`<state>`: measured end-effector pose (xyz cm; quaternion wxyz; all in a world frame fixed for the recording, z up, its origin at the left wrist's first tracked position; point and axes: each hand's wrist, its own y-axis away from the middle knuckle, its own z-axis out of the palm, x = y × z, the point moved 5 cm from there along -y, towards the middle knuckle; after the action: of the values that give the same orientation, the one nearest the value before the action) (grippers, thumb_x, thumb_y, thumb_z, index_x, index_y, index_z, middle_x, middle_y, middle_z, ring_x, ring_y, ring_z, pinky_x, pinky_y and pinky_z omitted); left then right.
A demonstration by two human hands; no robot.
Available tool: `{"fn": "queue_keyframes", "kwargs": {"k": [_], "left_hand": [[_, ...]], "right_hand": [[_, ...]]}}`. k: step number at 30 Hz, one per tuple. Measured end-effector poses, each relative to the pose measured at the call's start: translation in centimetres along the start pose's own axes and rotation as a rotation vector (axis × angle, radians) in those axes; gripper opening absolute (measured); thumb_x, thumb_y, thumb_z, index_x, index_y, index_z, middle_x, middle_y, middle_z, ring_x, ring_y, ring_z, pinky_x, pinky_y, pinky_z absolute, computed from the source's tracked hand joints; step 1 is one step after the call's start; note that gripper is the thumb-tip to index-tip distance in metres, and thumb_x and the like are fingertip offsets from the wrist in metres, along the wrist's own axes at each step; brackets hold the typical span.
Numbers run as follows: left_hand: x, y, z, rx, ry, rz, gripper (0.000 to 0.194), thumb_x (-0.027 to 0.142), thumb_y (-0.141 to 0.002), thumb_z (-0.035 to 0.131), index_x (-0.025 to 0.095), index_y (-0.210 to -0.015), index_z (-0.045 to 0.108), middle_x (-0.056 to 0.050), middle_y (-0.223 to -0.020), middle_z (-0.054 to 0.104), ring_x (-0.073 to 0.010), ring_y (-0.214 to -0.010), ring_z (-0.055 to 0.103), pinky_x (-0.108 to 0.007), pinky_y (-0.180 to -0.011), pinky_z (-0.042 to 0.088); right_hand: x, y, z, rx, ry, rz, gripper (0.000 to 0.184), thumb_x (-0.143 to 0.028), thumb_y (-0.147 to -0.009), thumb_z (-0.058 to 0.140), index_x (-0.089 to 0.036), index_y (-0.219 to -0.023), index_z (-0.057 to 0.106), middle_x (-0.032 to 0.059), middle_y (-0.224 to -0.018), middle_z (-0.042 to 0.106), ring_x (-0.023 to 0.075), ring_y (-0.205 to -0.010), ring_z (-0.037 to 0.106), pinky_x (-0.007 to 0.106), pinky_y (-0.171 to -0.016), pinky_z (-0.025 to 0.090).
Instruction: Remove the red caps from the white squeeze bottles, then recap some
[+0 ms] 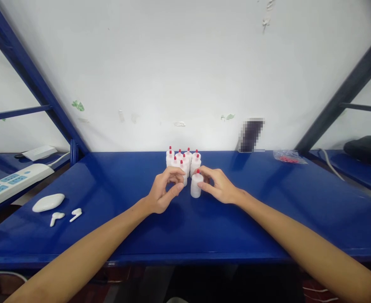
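Note:
A white plastic squeeze bottle (196,190) with a red tip stands upright on the blue table, a little in front of a cluster. My right hand (218,184) grips it from the right side, thumb and fingers on its upper body. My left hand (167,188) is curled, its thumb and fingertips against another white squeeze bottle (185,180) at the cluster's front. That hand partly hides this bottle. Behind both hands stand several more red-tipped white bottles (187,154), close together and upright.
On the left of the blue table (125,235) lie a white earbud case (48,203) and two earbuds (76,214). A power strip (13,185) is further left. A clear bag with red pieces (289,159) lies at the back right. A pixelated dark object (251,135) leans on the wall.

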<state>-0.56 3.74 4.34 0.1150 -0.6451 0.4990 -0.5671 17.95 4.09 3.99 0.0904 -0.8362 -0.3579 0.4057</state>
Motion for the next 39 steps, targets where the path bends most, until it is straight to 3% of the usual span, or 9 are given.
{"fn": "queue_keyframes", "kwargs": {"k": [4, 8, 12, 16, 20, 23, 28, 32, 39], "left_hand": [[0.4, 0.1, 0.0, 0.068, -0.15, -0.021, 0.031, 0.029, -0.093, 0.058, 0.018, -0.12, 0.049, -0.003, -0.091, 0.054, -0.0119, -0.072, 0.052, -0.026, -0.066, 0.046], [0.8, 0.1, 0.8, 0.134, -0.336, -0.154, 0.028, 0.029, -0.096, 0.051, 0.02, -0.123, 0.048, -0.004, -0.102, 0.054, -0.0133, -0.08, 0.054, -0.032, -0.08, 0.047], [0.6, 0.3, 2.6, -0.08, -0.49, -0.324, 0.039, 0.039, -0.096, 0.052, 0.023, -0.131, 0.046, -0.006, -0.113, 0.058, -0.0132, -0.072, 0.053, -0.031, -0.075, 0.046], [0.7, 0.4, 3.3, -0.208, -0.616, -0.358, 0.037, 0.047, -0.098, 0.049, 0.019, -0.122, 0.049, -0.002, -0.09, 0.063, -0.0157, -0.069, 0.052, -0.035, -0.078, 0.039], [1.1, 0.1, 3.8, -0.307, -0.673, -0.27, 0.026, 0.037, -0.102, 0.039, 0.017, -0.118, 0.047, 0.0, -0.082, 0.061, -0.0165, -0.069, 0.05, -0.039, -0.083, 0.035], [1.2, 0.1, 4.0, -0.297, -0.599, -0.183, 0.024, 0.031, -0.1, 0.039, 0.016, -0.117, 0.045, -0.003, -0.088, 0.061, -0.0186, -0.077, 0.052, -0.036, -0.08, 0.039], [0.3, 0.6, 4.6, -0.296, -0.316, -0.232, 0.016, 0.031, -0.101, 0.036, 0.018, -0.1, 0.045, 0.0, -0.078, 0.056, -0.0135, -0.063, 0.049, -0.027, -0.063, 0.039], [-0.1, 0.8, 4.9, -0.299, -0.264, -0.334, 0.017, 0.03, -0.103, 0.032, 0.018, -0.1, 0.043, -0.001, -0.082, 0.058, -0.0138, -0.069, 0.052, -0.028, -0.066, 0.043], [-0.2, 0.7, 4.5, -0.21, -0.375, -0.277, 0.014, 0.031, -0.101, 0.036, 0.019, -0.097, 0.044, 0.003, -0.073, 0.051, -0.0108, -0.058, 0.043, -0.024, -0.057, 0.037]], "right_hand": [[-0.6, 0.1, 0.2, -0.005, -0.057, -0.063, 0.033, -0.047, -0.093, 0.052, -0.017, -0.104, 0.06, 0.0002, -0.072, 0.059, 0.0149, -0.062, 0.053, 0.027, -0.063, 0.043], [-0.5, 0.3, -0.9, 0.138, -0.062, -0.081, 0.035, -0.047, -0.094, 0.05, -0.017, -0.107, 0.063, 0.0, -0.071, 0.059, 0.0149, -0.061, 0.053, 0.028, -0.062, 0.043], [-0.5, 0.2, -1.1, 0.062, -0.143, -0.078, 0.035, -0.05, -0.09, 0.052, -0.017, -0.094, 0.063, 0.0003, -0.07, 0.058, 0.0153, -0.063, 0.051, 0.029, -0.062, 0.042], [-0.7, 0.2, -0.3, -0.096, -0.233, -0.084, 0.037, -0.052, -0.09, 0.048, -0.017, -0.084, 0.06, -0.0003, -0.07, 0.055, 0.0138, -0.062, 0.048, 0.028, -0.062, 0.041], [-0.9, 0.6, -0.7, 0.101, -0.174, -0.18, 0.047, -0.06, -0.086, 0.044, -0.017, -0.096, 0.061, 0.001, -0.071, 0.056, 0.0159, -0.061, 0.05, 0.03, -0.06, 0.042], [-1.6, 1.0, -0.6, 0.275, -0.023, -0.224, 0.035, -0.051, -0.087, 0.048, -0.019, -0.094, 0.058, 0.0029, -0.078, 0.056, 0.0156, -0.063, 0.049, 0.031, -0.061, 0.043], [-3.0, 0.6, 0.2, 0.318, 0.119, -0.22, 0.02, -0.033, -0.09, 0.049, -0.021, -0.074, 0.046, 0.0007, -0.074, 0.048, 0.0135, -0.062, 0.042, 0.029, -0.058, 0.036], [-3.0, -0.1, -0.1, 0.153, 0.004, -0.159, 0.024, -0.032, -0.093, 0.049, -0.021, -0.073, 0.042, -0.0031, -0.067, 0.044, 0.0116, -0.06, 0.039, 0.027, -0.058, 0.033], [-3.2, -0.4, -0.2, -0.036, 0.05, -0.082, 0.026, -0.035, -0.099, 0.042, -0.021, -0.077, 0.04, -0.0034, -0.069, 0.047, 0.0108, -0.059, 0.038, 0.025, -0.057, 0.03]]}}
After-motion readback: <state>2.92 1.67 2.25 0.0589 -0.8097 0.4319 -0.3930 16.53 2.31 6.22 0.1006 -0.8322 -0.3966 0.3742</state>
